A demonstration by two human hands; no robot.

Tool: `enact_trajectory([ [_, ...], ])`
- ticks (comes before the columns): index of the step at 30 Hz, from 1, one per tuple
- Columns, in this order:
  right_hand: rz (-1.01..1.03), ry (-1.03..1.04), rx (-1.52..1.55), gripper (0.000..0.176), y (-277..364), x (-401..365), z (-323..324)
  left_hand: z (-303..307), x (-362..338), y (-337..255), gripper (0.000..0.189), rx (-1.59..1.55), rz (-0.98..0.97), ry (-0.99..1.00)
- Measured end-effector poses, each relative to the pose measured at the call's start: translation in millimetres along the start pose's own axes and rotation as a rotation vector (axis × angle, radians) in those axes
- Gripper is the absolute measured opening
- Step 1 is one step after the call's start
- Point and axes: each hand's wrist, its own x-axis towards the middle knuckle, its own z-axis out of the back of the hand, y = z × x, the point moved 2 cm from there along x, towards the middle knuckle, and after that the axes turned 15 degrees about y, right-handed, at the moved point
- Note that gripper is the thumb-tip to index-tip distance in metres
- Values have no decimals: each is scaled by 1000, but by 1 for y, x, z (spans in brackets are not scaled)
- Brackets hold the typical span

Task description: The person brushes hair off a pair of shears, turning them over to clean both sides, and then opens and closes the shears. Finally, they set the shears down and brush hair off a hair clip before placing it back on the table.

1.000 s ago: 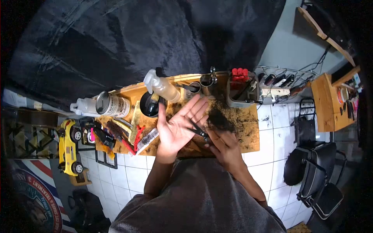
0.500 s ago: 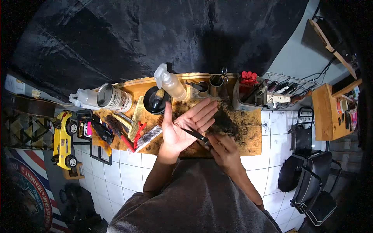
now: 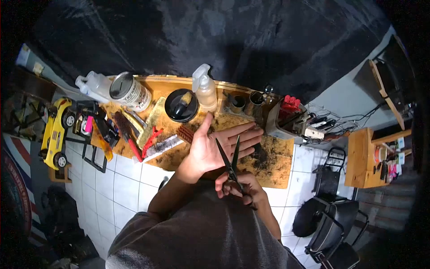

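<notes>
A pair of dark scissors [image 3: 231, 169] is in my right hand [image 3: 247, 187], fingers round the handles. The blades stand apart in a V and point away from me, in front of my left palm. My left hand [image 3: 212, 145] is open, palm up, fingers stretched to the right, holding nothing. Just beyond it stand a black bowl [image 3: 174, 113] with a brush [image 3: 182, 105] in it and a clear spray bottle [image 3: 207, 92]. Left of my wrist a pale comb [image 3: 163, 147] and a reddish-brown ridged object [image 3: 184, 133] lie on the wooden table [image 3: 275, 168].
Dark hair clippings [image 3: 264, 154] are scattered over the table. A large tin [image 3: 136, 96] and a red-handled brush [image 3: 130, 136] are at the left. Metal cups [image 3: 255, 99] and a grey bin [image 3: 278, 125] stand at the right. A black chair [image 3: 329, 226] is on the tiled floor.
The scissors have swung up from lying slantwise, and their blades are now spread. My left hand has shifted slightly right, still palm up. The whole view has turned a little.
</notes>
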Motion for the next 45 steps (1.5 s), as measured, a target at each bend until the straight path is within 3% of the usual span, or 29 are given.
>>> enact_trajectory([
  [2, 125, 234, 305, 81, -4, -1, 7, 0, 3, 1, 107, -37, -6, 7],
  [6, 125, 134, 322, 84, -3, -7, 6, 0, 3, 5, 105, 24, 36, -8],
  [10, 14, 67, 22, 76, -7, -13, 11, -1, 1, 6, 100, 15, 49, -5],
  [14, 101, 47, 239, 69, 5, -5, -2, -4, 0, 9, 103, 63, 83, -55],
  [16, 127, 158, 102, 65, 1, -11, 6, -5, -1, 10, 92, 214, 107, -36],
  [19, 132, 179, 109, 67, -4, -16, 14, -5, -2, 11, 76, 455, 108, -167],
  [22, 196, 187, 193, 72, 1, -8, -1, 9, -16, 10, 62, 602, 32, -117],
  [27, 377, 228, 355, 77, -11, -9, 8, -3, -28, 12, 40, 575, -121, -183],
  [30, 414, 217, 405, 76, -13, -10, 8, -10, -28, 17, 34, 735, -113, -142],
  [42, 336, 218, 403, 77, -17, -13, 8, -5, -37, 18, 19, 696, -218, -66],
  [45, 308, 197, 259, 81, -11, -9, 2, 3, -43, 15, 14, 740, -173, -171],
])
